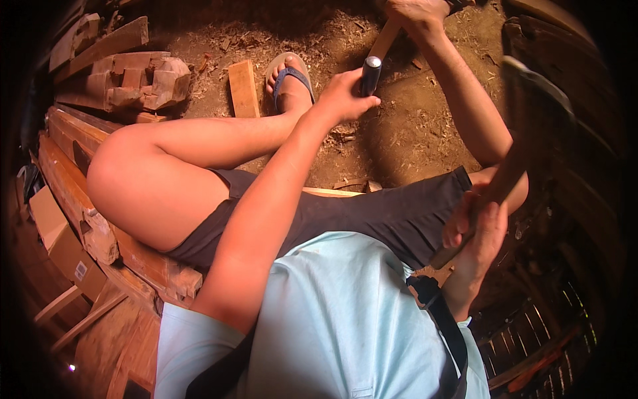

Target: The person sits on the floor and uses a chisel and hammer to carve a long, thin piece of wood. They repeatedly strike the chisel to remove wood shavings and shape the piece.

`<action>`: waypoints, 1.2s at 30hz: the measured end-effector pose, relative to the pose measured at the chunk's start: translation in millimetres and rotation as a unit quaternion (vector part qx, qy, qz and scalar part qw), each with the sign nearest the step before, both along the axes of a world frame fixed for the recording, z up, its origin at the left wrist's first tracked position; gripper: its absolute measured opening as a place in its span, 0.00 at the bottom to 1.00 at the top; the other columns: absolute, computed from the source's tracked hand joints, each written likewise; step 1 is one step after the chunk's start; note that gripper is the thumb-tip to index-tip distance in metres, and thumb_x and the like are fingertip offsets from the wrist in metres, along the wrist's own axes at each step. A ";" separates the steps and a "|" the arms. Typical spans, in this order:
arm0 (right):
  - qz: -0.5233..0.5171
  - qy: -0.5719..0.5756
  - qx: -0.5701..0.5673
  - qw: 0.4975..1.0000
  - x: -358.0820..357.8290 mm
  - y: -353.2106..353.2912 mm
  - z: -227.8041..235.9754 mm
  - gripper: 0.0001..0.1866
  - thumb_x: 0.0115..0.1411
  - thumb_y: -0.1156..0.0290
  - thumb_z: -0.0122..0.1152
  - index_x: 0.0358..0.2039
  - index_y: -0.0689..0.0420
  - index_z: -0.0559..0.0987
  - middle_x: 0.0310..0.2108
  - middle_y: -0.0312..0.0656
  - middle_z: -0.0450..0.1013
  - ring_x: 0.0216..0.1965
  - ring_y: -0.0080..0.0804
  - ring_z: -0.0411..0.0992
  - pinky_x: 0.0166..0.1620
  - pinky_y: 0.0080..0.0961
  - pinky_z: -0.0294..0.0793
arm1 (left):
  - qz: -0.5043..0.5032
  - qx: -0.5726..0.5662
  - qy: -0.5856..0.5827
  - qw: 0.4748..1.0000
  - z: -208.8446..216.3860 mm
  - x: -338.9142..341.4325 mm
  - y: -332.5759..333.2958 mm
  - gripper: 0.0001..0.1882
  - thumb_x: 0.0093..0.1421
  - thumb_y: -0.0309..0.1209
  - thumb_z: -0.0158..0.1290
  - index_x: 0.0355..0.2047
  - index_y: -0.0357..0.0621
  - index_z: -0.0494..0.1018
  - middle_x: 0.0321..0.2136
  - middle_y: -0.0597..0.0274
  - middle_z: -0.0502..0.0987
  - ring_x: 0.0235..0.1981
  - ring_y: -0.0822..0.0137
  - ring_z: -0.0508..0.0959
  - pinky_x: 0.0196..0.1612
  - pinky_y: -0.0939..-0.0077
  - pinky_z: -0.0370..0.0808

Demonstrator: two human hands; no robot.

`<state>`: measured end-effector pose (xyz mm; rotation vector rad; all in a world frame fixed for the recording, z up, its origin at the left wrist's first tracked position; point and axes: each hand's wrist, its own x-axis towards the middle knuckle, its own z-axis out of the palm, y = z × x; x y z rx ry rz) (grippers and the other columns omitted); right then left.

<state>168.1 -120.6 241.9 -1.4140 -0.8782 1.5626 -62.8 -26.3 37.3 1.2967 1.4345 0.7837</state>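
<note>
My left hand (345, 96) is closed around the dark handle of a chisel (371, 76), whose rounded metal cap faces up. The blade is hidden from here. Just beyond it, a narrow wooden piece (385, 40) runs toward my right foot (419, 12) at the top edge. On the right, my right hand (482, 233) grips the wooden handle of a striking tool (508, 173), raised well away from the chisel. Its dark head is blurred and in shadow, with a pale curved edge; I cannot tell its exact kind.
A short wooden block (244, 88) lies beside my sandalled left foot (290, 83). Notched beams (143, 80) are piled at the upper left, with long timbers (86, 193) and a cardboard box (74, 256) at my left. Shavings litter the dirt floor (319, 33).
</note>
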 end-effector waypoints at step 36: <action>0.103 0.000 -0.142 0.984 -26.1 -5.6 -34.5 0.18 0.67 0.57 0.50 0.44 0.59 0.67 0.19 0.30 0.61 0.14 0.12 0.57 0.15 0.12 0.61 | -0.110 0.017 0.157 0.981 -6.5 -10.9 -17.0 0.18 0.50 0.34 0.63 0.39 0.45 0.71 0.34 0.50 0.76 0.41 0.47 0.76 0.43 0.56 0.73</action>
